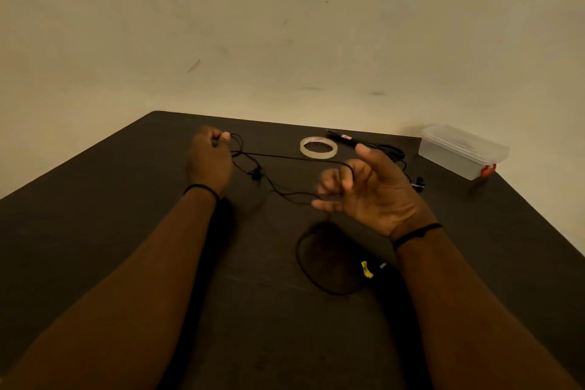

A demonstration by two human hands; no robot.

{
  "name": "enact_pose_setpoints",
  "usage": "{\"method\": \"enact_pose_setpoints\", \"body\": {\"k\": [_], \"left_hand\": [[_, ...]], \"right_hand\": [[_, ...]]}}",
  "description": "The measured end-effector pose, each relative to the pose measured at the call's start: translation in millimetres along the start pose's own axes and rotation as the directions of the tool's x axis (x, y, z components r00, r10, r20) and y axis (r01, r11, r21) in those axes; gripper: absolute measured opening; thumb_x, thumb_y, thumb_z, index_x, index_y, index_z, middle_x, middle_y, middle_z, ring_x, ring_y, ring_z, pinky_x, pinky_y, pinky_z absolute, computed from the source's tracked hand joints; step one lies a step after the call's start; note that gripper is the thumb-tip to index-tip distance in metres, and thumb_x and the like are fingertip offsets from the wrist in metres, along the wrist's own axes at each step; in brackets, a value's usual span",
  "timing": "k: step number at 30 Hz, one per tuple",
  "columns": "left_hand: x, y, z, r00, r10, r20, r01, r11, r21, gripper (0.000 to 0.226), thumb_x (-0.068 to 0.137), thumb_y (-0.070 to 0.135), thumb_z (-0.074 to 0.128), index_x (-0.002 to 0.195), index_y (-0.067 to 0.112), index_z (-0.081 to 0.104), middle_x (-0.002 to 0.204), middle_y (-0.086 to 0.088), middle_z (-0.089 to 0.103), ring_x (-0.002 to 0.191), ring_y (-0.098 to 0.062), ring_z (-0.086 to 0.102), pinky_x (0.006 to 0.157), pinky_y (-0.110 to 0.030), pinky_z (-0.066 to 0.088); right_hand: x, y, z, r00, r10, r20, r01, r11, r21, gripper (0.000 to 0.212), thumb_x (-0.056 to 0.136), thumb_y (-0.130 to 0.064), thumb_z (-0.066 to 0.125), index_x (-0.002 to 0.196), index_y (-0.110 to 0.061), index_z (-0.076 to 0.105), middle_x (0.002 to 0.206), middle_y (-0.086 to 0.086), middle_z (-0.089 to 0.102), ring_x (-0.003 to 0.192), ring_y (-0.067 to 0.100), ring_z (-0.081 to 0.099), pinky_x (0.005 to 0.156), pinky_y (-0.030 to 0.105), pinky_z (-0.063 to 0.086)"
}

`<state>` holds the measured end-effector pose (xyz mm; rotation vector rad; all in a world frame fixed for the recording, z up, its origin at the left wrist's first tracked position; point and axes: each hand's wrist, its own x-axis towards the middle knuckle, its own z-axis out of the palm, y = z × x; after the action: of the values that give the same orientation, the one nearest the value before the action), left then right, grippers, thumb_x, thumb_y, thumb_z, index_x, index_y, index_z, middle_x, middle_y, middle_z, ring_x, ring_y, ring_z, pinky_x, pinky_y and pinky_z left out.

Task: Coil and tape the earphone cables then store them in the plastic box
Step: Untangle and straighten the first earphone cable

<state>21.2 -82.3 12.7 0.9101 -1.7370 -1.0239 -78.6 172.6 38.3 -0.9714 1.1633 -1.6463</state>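
Observation:
A black earphone cable (pixel 285 158) stretches between my two hands above the dark table (pixel 126 231). My left hand (pixel 209 160) grips one end of it in curled fingers, with small loops hanging beside the fist. My right hand (pixel 364 190) is raised palm-up, and the cable runs over its curled fingers. The rest of the cable drops into a loose loop (pixel 308 269) on the table, ending near a yellow tag (pixel 366 269). A roll of clear tape (pixel 318 147) lies behind the cable. The clear plastic box (pixel 462 150) with a red latch stands at the back right.
A second black earphone set (pixel 405 168) lies behind my right hand, near the box. A black pen-like item with a red label (pixel 343 137) rests at the table's back edge. A plain wall rises behind the table.

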Motion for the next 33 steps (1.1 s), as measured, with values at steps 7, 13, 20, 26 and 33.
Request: {"method": "enact_pose_setpoints", "body": {"k": [7, 13, 20, 26, 33], "left_hand": [[3, -12, -8, 0.981, -0.136, -0.138, 0.140, 0.990, 0.016, 0.017, 0.100, 0.029, 0.048, 0.099, 0.014, 0.057, 0.091, -0.001, 0.057, 0.083, -0.018, 0.053, 0.072, -0.032, 0.042], [1, -13, -6, 0.988, -0.117, -0.103, 0.122, 0.992, 0.043, 0.015, 0.101, 0.029, 0.047, 0.096, 0.016, 0.054, 0.085, 0.001, 0.054, 0.080, -0.017, 0.051, 0.070, -0.031, 0.039], [-1, -15, 2, 0.999, -0.037, 0.007, 0.037, 0.997, 0.074, 0.014, 0.099, 0.027, 0.050, 0.091, 0.016, 0.053, 0.084, 0.000, 0.055, 0.079, -0.018, 0.052, 0.071, -0.033, 0.043], [-2, -12, 6, 0.998, 0.025, 0.060, -0.030, 0.996, 0.079, 0.014, 0.099, 0.022, 0.052, 0.091, 0.012, 0.056, 0.079, 0.001, 0.052, 0.078, -0.017, 0.051, 0.071, -0.032, 0.043], [-1, -18, 1, 0.998, 0.055, -0.008, -0.052, 0.975, 0.218, 0.012, 0.100, 0.023, 0.048, 0.092, 0.015, 0.052, 0.085, 0.000, 0.053, 0.079, -0.018, 0.051, 0.068, -0.030, 0.039]], "right_hand": [[0, -15, 6, 0.998, 0.005, -0.067, 0.009, 0.980, 0.201, 0.039, 0.100, -0.045, 0.040, 0.095, -0.013, 0.062, 0.039, -0.003, 0.045, 0.025, 0.004, 0.035, 0.032, 0.015, 0.035], [8, 1, 5, 0.796, -0.046, -0.604, -0.431, 0.656, -0.619, 0.026, 0.095, -0.040, 0.058, 0.095, -0.015, 0.065, 0.069, 0.002, 0.064, 0.047, 0.003, 0.051, 0.050, 0.023, 0.046], [30, 26, 30, 0.765, -0.494, -0.413, -0.430, 0.086, -0.899, 0.051, 0.091, -0.039, 0.063, 0.138, -0.022, 0.049, 0.142, 0.005, 0.048, 0.131, 0.023, 0.043, 0.106, 0.037, 0.038], [56, 50, 56, 0.926, -0.154, -0.344, -0.364, -0.123, -0.923, 0.037, 0.091, -0.060, 0.052, 0.099, -0.024, 0.060, 0.104, -0.001, 0.060, 0.101, 0.019, 0.055, 0.095, 0.045, 0.046], [43, 25, 57, 0.320, -0.766, -0.557, 0.359, 0.642, -0.678, 0.026, 0.103, -0.030, 0.042, 0.088, -0.027, 0.063, 0.062, -0.008, 0.060, 0.057, 0.012, 0.057, 0.057, 0.025, 0.048]]}}
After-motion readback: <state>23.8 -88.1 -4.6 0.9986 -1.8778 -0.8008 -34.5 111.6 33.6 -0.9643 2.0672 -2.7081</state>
